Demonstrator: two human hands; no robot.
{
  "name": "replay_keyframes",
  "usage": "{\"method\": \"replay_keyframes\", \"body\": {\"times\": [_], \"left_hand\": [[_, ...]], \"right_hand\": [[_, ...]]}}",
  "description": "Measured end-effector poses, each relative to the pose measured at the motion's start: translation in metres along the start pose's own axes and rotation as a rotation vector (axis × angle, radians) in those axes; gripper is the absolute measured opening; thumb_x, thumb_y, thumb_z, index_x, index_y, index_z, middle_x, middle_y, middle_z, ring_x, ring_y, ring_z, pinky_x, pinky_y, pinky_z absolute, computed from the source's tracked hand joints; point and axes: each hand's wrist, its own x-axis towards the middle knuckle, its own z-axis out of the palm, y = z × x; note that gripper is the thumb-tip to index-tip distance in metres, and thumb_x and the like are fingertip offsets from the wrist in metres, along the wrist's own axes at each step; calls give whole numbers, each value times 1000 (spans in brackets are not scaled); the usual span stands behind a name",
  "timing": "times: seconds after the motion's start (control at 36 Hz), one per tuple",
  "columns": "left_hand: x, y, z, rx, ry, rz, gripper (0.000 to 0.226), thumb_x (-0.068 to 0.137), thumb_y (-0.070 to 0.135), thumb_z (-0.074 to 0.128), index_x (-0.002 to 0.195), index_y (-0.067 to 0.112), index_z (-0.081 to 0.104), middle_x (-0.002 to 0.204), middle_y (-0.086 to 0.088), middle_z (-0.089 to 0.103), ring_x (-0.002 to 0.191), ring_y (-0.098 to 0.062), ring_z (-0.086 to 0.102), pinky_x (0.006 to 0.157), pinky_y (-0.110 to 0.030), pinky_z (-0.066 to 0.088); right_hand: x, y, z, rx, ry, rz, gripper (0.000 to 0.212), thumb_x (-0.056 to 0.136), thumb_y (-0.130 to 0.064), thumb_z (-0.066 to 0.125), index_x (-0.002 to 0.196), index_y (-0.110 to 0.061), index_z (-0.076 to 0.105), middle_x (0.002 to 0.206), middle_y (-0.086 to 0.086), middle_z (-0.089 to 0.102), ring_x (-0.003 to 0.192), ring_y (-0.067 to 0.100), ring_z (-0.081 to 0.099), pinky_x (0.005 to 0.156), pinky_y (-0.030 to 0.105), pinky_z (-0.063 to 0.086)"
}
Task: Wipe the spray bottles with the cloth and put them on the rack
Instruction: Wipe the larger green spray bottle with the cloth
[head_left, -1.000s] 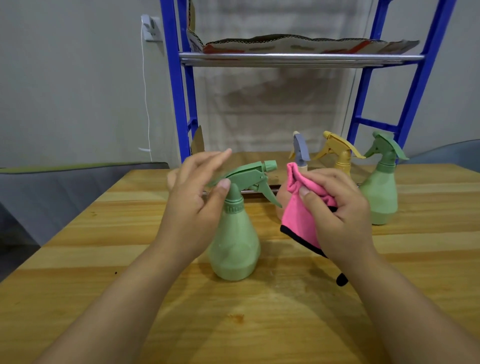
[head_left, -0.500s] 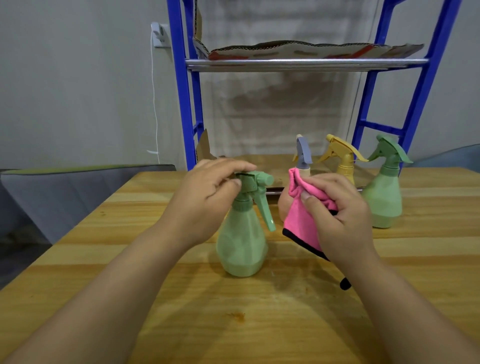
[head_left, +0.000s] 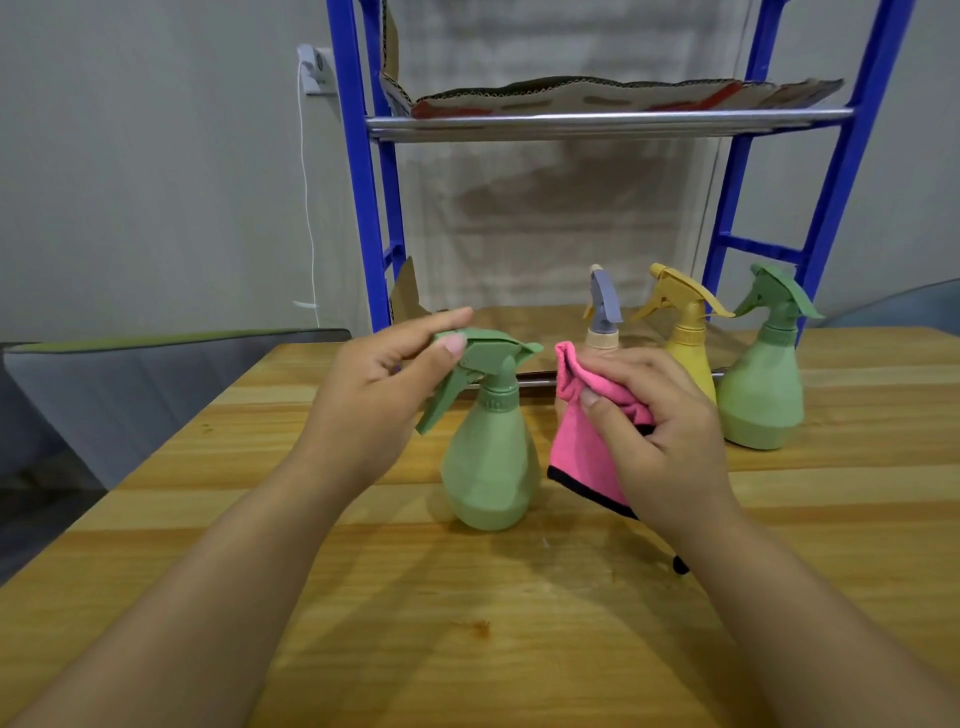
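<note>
Since half a second ago we have turned the nearest pale green plastic spray bottle (head_left: 491, 457) about its upright axis: its trigger lever, which hung toward the pink cloth, now slants down toward our left wrist, and the nozzle points right.

Our left hand (head_left: 376, 400) pinches the back of the sprayer head between thumb and forefinger, the other fingers loosely curled. Our right hand (head_left: 660, 431) grips the bunched pink microfibre cloth with black hem (head_left: 582, 447) just right of the bottle, not yet on it. The bottle stands upright about mid-width on the wooden table (head_left: 519, 623), nearer its far edge than the near one.

Three more bottles stand along the far edge: a beige one with a grey-blue sprayer (head_left: 602, 322), a mustard yellow one (head_left: 685, 338) and a second green one (head_left: 761, 395), before the blue metal rack (head_left: 613, 122).

We judge the bottle light and probably empty, smooth and rather slippery, so it could tip or spin under the cloth. Better to hold the neck below the sprayer, where the collar stops a slide, and leave the trigger alone.
</note>
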Motion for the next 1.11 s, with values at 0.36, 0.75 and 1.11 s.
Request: {"method": "replay_keyframes", "body": {"times": [0.36, 0.75, 1.11], "left_hand": [[3, -10, -11, -213, 32, -33, 19, 80, 21, 59, 96, 20, 68, 69, 9, 71, 62, -2, 62, 64, -24, 55], [6, -18, -12, -288, 20, 4, 21, 82, 20, 54, 98, 22, 67, 75, 10, 73, 65, -5, 68, 60, -18, 54], [7, -23, -9, -262, -20, 49, 19, 86, 21, 49, 93, 23, 67, 76, 12, 67, 69, -4, 63, 65, -23, 54]], "right_hand": [[4, -15, 29, -146, 18, -195, 40, 87, -13, 65, 124, 1, 59, 112, 1, 53, 103, 12, 52, 94, 13, 39], [-10, -21, 66, -171, -200, -408, 32, 89, -8, 65, 117, 6, 63, 107, 20, 61, 91, 27, 59, 71, 36, 52], [11, -12, 49, -192, 120, -241, 27, 83, 6, 65, 110, 6, 64, 100, 11, 60, 93, 11, 53, 85, 13, 43]]}}
